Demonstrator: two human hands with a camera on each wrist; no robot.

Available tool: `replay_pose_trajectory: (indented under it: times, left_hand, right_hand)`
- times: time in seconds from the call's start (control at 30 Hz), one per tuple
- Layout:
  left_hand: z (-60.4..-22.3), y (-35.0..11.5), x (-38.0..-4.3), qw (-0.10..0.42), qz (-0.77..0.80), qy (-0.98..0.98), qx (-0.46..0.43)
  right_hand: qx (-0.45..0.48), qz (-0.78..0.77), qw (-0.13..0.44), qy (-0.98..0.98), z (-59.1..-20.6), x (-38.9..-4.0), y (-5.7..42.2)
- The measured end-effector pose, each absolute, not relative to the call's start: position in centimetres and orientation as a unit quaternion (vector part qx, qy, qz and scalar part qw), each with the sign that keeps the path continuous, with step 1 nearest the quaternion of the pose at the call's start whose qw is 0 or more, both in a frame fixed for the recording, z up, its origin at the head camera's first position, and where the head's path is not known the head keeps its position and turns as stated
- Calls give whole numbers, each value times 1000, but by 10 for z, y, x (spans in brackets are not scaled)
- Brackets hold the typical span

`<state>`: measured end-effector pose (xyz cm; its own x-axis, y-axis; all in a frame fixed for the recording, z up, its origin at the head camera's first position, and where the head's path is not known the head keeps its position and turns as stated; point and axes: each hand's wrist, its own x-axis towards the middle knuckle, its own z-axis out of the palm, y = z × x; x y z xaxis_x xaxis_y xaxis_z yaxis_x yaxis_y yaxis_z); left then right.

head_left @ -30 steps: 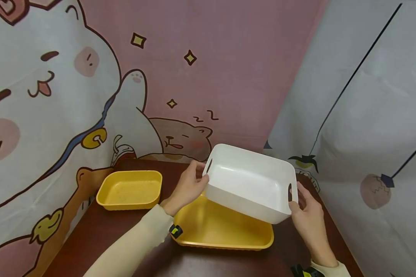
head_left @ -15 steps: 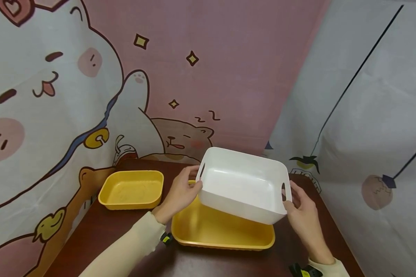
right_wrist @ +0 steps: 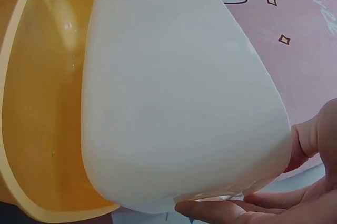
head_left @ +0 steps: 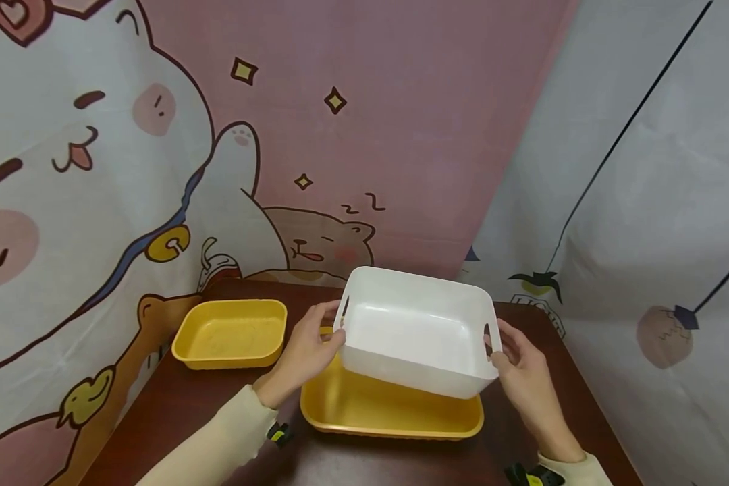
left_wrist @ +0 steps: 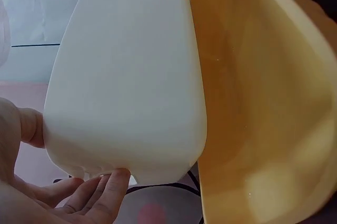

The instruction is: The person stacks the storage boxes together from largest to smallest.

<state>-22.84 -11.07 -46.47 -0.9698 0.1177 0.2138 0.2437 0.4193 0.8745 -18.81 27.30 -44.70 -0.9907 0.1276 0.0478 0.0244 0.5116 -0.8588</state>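
A white plastic storage basket (head_left: 413, 331) with slot handles is held up between both hands, tilted so its bare inside faces the head camera. My left hand (head_left: 306, 347) grips its left end by the handle slot; the thumb lies on the rim. At the other end my right hand (head_left: 525, 378) grips the right handle the same way. Beneath the basket, on the table, sits a large yellow tray (head_left: 395, 418), its far part hidden by the basket. Both wrist views show the basket's outer side, with the yellow tray (left_wrist: 268, 103) beside it.
A smaller yellow tray (head_left: 231, 331) stands on the dark brown table (head_left: 352, 466) to the left of the left hand. A cartoon-printed curtain (head_left: 413, 135) hangs right behind the table and along its right side.
Both hands have carried the white basket to the left and slightly down over the large yellow tray. Their grip on it is unchanged, and the trays have stayed put.
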Motion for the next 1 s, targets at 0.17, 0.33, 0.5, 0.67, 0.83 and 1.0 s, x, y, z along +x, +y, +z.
replay_pose_trajectory:
  times: [0.17, 0.33, 0.5, 0.67, 0.83, 1.0]
  left_hand:
    - [-468, -114, -222, 53, -524, -844, -101]
    - [-473, -117, -216, 63, -524, -844, -98]
    - [-479, -119, -210, 67, -531, -839, -98]
    - [-485, -120, -203, 69, -533, -838, -96]
    - [-489, -122, -198, 72, -528, -842, -91]
    - [-491, -123, -194, 73, -528, -842, -88]
  right_hand:
    - [-42, 495, 44, -867, -449, -188, 272]
    - [-42, 502, 33, -863, -451, -190, 270]
    - [-39, 503, 29, -863, -454, -191, 269]
    - [-36, 504, 23, -863, -457, -190, 268]
    - [-40, 503, 16, -863, -460, -189, 267]
    - [-39, 503, 11, -864, -463, -188, 266]
